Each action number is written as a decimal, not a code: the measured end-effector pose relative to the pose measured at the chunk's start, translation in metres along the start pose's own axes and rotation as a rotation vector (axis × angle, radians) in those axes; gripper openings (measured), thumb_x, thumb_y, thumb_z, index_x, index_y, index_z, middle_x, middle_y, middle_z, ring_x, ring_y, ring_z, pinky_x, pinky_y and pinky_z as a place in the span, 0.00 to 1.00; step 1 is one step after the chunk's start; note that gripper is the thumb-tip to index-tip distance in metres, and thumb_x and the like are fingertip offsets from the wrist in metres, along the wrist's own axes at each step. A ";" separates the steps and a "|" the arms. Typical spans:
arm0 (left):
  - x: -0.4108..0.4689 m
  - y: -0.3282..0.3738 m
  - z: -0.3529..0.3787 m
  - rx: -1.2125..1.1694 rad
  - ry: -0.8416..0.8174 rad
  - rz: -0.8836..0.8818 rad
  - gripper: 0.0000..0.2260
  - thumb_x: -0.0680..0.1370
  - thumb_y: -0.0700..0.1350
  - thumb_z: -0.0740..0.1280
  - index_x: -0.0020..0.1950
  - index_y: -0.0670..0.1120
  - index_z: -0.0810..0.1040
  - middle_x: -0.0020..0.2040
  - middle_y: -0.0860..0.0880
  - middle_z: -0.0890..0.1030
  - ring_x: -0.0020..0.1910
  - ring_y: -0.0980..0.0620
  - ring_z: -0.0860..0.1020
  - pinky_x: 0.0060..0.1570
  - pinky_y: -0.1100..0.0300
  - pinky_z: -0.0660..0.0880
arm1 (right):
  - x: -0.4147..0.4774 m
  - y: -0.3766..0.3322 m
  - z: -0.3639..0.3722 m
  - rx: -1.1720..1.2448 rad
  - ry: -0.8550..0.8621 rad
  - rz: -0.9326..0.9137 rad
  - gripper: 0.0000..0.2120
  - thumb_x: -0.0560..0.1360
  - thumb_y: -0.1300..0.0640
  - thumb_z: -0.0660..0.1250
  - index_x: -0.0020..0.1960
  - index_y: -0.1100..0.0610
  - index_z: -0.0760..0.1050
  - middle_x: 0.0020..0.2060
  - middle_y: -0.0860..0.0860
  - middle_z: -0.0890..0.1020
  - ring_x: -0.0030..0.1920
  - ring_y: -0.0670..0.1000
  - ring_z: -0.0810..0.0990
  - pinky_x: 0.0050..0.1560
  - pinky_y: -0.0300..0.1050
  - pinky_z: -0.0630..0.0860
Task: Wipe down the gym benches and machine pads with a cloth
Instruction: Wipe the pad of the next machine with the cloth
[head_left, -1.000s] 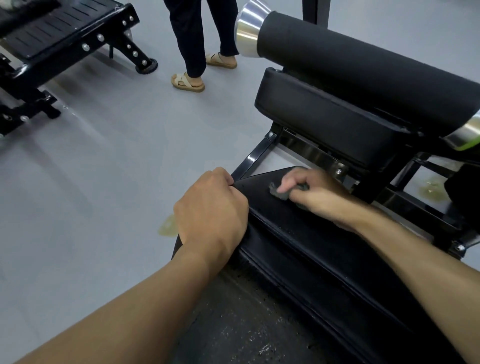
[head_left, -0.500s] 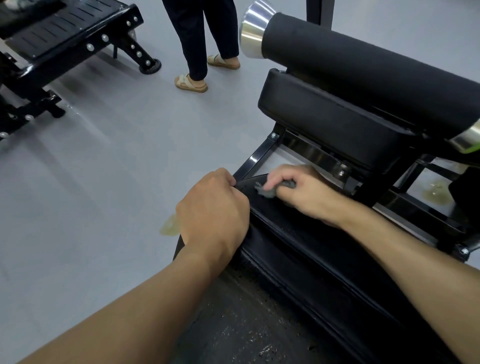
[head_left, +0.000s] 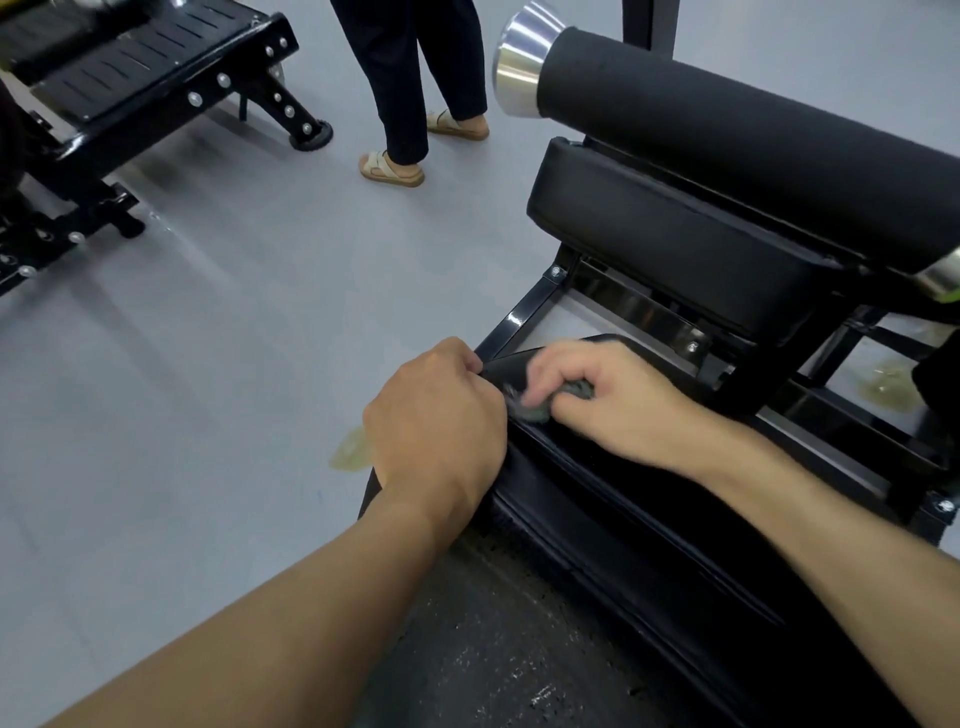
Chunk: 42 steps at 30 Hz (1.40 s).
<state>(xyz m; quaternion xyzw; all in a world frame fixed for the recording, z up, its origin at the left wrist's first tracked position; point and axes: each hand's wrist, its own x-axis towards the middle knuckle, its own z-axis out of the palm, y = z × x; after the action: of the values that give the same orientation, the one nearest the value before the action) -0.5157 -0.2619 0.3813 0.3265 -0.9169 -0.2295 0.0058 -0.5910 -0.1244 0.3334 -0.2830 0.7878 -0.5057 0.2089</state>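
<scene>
A black padded bench pad (head_left: 613, 514) runs from the lower middle toward the machine frame. My left hand (head_left: 436, 421) grips its left front edge, fingers curled over the rim. My right hand (head_left: 608, 400) holds a small grey cloth (head_left: 535, 408) bunched under its curled fingers and presses it on the pad's far end, right beside my left hand. The cloth is mostly hidden and blurred. Behind stand a black square pad (head_left: 691, 249) and a black roller pad (head_left: 737, 135) with a chrome end cap.
A person in dark trousers and sandals (head_left: 410, 104) stands on the grey floor at the top middle. Another black machine (head_left: 135, 88) fills the top left. A yellowish stain (head_left: 353, 449) marks the floor by the pad; another stain (head_left: 888, 387) shows under the frame.
My right hand has slid the cloth leftward along the pad's far end, up to my left hand. The left hand has kept its grip on the edge.
</scene>
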 end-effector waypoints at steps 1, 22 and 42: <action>0.001 0.000 0.001 0.002 0.003 -0.001 0.16 0.77 0.41 0.56 0.55 0.53 0.80 0.50 0.50 0.83 0.51 0.45 0.78 0.48 0.56 0.69 | -0.013 -0.004 -0.002 0.010 -0.028 -0.038 0.17 0.70 0.72 0.66 0.38 0.51 0.82 0.43 0.46 0.82 0.46 0.46 0.81 0.51 0.40 0.75; -0.024 0.006 -0.005 0.213 -0.061 0.406 0.15 0.78 0.42 0.60 0.59 0.52 0.82 0.61 0.53 0.80 0.61 0.51 0.74 0.60 0.58 0.63 | -0.066 0.000 -0.018 -0.072 0.014 -0.024 0.13 0.72 0.71 0.70 0.45 0.55 0.85 0.46 0.46 0.81 0.47 0.44 0.80 0.52 0.34 0.72; -0.010 -0.003 0.005 0.237 -0.112 0.464 0.15 0.79 0.45 0.57 0.59 0.54 0.79 0.61 0.58 0.78 0.65 0.55 0.70 0.56 0.57 0.67 | -0.052 0.025 -0.030 -0.041 -0.008 0.065 0.11 0.74 0.72 0.68 0.44 0.58 0.85 0.46 0.48 0.81 0.47 0.47 0.80 0.51 0.33 0.72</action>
<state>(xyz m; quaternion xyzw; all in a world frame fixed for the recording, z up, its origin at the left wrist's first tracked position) -0.5075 -0.2558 0.3769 0.0929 -0.9866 -0.1308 -0.0310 -0.5762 -0.0612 0.3250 -0.2637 0.8059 -0.4812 0.2225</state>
